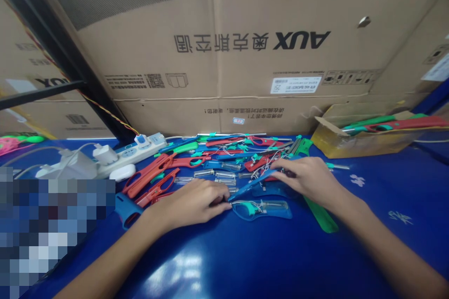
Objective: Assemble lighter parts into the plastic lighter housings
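Two blue pieces lie between the hands in the head view: an open shell on the counter, and a long blue cover slanting up above it. The left hand pinches close at the narrow tips, where cover and shell meet; whether it grips both is hidden. The right hand pinches the cover's far, higher end between thumb and fingers.

Both pieces look like thin moulded plastic, so probably light, stiff and a little slippery, best taken by the rims rather than the flat faces. The delicate part is likely the loose filling: a clear tube, a green piece and fine white wires that could snag or slide out if the shell tips. Steadying the shell at its narrow tip seems safest.
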`<state>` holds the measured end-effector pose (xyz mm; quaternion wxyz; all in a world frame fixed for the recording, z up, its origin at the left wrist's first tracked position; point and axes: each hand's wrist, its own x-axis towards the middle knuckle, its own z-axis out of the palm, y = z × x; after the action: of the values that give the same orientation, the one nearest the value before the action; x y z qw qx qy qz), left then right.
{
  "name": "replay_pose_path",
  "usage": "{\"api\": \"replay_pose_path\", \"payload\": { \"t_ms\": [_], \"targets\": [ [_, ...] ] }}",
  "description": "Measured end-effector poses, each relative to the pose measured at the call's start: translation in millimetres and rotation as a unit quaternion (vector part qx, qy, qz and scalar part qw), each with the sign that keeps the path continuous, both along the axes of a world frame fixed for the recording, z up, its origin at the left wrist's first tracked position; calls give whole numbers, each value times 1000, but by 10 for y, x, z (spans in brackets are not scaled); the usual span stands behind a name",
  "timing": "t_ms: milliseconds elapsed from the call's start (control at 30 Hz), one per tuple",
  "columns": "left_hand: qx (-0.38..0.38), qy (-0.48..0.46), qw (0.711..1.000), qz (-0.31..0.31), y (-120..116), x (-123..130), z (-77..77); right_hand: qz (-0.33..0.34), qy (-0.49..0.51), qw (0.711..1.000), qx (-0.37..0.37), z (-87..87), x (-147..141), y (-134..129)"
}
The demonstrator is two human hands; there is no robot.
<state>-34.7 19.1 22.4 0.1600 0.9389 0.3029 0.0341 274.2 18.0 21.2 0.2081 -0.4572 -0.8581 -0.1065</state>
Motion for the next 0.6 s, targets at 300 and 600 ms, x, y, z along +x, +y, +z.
{"api": "replay_pose_path", "payload": {
  "t_ms": [300,600],
  "targets": [
    [0,-3,1000,3,-5,8,4,83,-47,990,-107,180,-136,-147],
    [-26,-26,999,8,-12,3,5,118,2,950,-288,232,-276,-251]
  ]
}}
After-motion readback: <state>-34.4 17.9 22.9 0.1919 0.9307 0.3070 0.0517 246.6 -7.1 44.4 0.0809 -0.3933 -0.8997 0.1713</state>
